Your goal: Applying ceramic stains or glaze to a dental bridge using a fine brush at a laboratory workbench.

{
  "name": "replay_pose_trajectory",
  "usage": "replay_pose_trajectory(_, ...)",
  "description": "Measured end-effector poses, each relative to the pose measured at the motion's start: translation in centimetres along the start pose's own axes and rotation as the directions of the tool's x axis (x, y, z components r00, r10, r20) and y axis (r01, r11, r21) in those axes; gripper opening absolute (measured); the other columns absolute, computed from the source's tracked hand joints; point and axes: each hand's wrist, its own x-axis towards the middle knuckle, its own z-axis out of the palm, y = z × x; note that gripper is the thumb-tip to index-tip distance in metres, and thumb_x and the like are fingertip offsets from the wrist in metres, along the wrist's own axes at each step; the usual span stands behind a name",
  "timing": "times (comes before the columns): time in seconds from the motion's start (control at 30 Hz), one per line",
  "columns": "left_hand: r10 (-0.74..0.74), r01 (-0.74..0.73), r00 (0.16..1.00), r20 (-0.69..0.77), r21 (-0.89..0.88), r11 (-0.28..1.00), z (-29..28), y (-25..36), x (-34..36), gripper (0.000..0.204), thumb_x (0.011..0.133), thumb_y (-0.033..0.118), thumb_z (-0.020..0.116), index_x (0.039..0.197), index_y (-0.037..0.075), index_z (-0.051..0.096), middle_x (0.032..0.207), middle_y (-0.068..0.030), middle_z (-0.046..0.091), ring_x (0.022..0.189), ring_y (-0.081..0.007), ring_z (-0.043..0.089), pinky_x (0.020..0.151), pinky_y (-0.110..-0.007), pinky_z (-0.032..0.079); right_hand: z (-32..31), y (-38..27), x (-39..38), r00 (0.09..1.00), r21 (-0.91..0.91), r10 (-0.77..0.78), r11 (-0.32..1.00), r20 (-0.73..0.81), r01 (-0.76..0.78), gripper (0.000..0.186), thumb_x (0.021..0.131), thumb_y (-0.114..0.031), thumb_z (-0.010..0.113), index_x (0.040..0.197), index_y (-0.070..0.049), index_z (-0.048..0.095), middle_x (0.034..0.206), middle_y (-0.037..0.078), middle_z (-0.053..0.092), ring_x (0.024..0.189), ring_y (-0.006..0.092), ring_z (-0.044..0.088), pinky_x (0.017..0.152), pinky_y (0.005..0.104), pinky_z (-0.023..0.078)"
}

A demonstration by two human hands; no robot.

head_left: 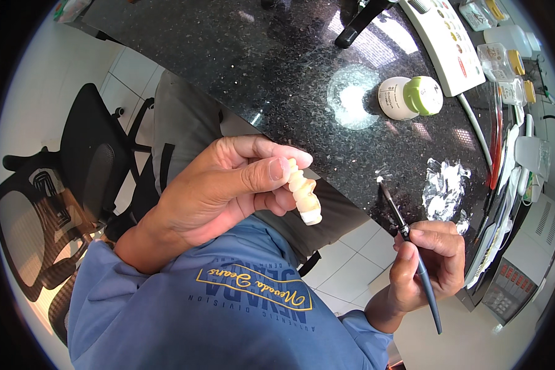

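Over a white tiled floor (336,262) is a shiny, speckled black stone table (277,68). The right hand (436,256) holds a long, thin, dark blue brush (427,291); the left hand (219,185) pinches a bumpy, cream row of tooth shapes (304,195) near the table's edge.

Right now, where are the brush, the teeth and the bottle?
Brush (422,272), head view: on its dark handle.
Teeth (303,193), head view: middle of the row.
Bottle (396,99), head view: on its white body.
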Motion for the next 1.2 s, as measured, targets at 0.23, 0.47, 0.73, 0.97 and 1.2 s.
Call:
replay_pose_trajectory(0.23,0.003,-0.003,1.0,-0.003,-0.002,1.0,0.09,0.08,0.01,0.024,0.089,0.017,0.059,0.107,0.0,0.061,0.087,-0.0107,0.06,0.079,-0.0188,0.061,0.068,-0.031,0.052,0.06,-0.05,0.02,1.0,0.016,0.013,1.0,-0.021,-0.012,0.017,0.065,0.003,0.066,0.08,0.001,0.058,0.068,0.013,0.06,0.057,0.0149,0.057,0.052,0.0226,0.044)
replay_pose_trajectory(0.47,0.0,0.0,1.0,-0.01,0.011,1.0,0.19,0.09,-0.04,0.025,0.089,0.017,0.059,0.107,0.0,0.061,0.087,-0.011,0.061,0.078,-0.0187,0.061,0.066,-0.03,0.051,0.02,0.11,0.0,1.0,0.05,-0.001,0.999,-0.019,0.002,0.017,0.065,0.002,0.066,0.08,0.002,0.059,0.068,0.013,0.06,0.058,0.0151,0.058,0.051,0.0232,0.044)
replay_pose_trajectory(0.73,-0.009,0.008,0.999,-0.042,-0.033,0.999,0.41,0.13,-0.11,0.024,0.089,0.014,0.059,0.108,-0.001,0.06,0.082,-0.011,0.061,0.075,-0.0174,0.061,0.069,-0.03,0.051,-0.22,0.35,0.0,0.989,0.217,-0.145,0.965,-0.024,0.147,0.017,0.072,-0.002,0.067,0.086,0.002,0.059,0.066,0.012,0.057,0.051,0.0152,0.056,0.046,0.0226,0.041)
replay_pose_trajectory(0.97,0.009,-0.009,1.0,-0.012,0.008,1.0,0.37,-0.06,0.05,0.024,0.09,0.015,0.057,0.109,0.001,0.06,0.085,-0.0097,0.061,0.076,-0.0164,0.06,0.068,-0.028,0.049,-0.18,-0.06,-0.32,0.998,0.146,0.017,0.989,-0.059,-0.009,0.014,0.072,0.0,0.064,0.08,0.002,0.053,0.064,0.012,0.056,0.05,0.0119,0.055,0.047,0.02,0.044)
replay_pose_trajectory(1.2,0.028,-0.028,1.0,0.004,-0.005,1.0,0.17,-0.15,0.09,0.023,0.09,0.015,0.057,0.108,0.001,0.06,0.084,-0.0102,0.061,0.075,-0.0172,0.061,0.067,-0.029,0.049,0.07,-0.15,-0.04,0.999,0.125,0.045,0.991,-0.006,-0.044,0.013,0.071,0.003,0.064,0.08,0.003,0.054,0.066,0.014,0.059,0.055,0.0115,0.059,0.049,0.0196,0.046)
